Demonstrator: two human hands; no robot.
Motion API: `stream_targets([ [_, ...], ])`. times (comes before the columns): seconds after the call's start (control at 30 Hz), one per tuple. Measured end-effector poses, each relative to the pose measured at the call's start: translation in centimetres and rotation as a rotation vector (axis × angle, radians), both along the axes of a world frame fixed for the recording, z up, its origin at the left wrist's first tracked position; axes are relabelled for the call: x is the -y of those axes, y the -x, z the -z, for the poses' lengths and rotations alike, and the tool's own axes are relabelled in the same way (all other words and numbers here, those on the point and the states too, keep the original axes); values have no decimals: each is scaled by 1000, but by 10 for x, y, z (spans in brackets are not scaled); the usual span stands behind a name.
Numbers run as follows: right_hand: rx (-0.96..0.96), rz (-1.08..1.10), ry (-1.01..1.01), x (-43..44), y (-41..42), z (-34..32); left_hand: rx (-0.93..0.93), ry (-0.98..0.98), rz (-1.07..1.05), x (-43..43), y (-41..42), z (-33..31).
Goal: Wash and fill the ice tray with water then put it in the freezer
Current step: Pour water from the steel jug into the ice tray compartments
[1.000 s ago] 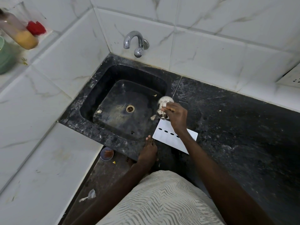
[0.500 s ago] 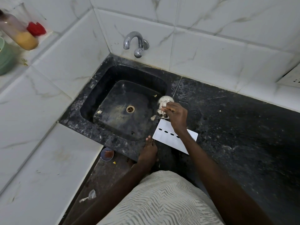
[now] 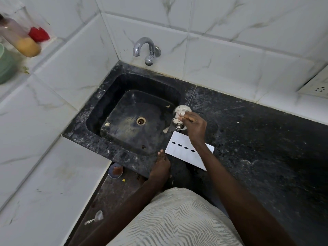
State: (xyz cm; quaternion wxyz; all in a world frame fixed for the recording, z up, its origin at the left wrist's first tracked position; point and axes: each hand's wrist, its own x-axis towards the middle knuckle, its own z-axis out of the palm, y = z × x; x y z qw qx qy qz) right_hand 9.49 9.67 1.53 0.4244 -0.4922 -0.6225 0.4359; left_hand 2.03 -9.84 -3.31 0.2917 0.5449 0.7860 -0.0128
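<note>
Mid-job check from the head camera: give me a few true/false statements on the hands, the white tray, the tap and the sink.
1. The right hand grips a metal tap fitting at the sink's right edge. True.
2. The white tray lies inside the sink. False: it lies on the black counter, beside the sink.
3. Water streams from the wall tap. False: no stream shows.
4. The left hand rests on the counter's front edge. True.
5. The left hand holds the tray. False: it holds nothing.

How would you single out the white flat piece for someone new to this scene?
Start at the black sink under the chrome tap. On the counter at its near right corner lies a white flat plate, partly under the right hand. A row of dark oval holes marks it.
</note>
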Motion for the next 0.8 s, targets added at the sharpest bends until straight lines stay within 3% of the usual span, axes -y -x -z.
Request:
stream_targets([
  [0.2,-53,5,20,2,0,-6,-2,13,8,-1,0,1],
  [0.5,-159,146,255,-5,-40,-10,1,0,-7,1,-1,0],
  [0.8,27,58,52,24,-115,-9,17,-7,-11,-2,-1,0],
])
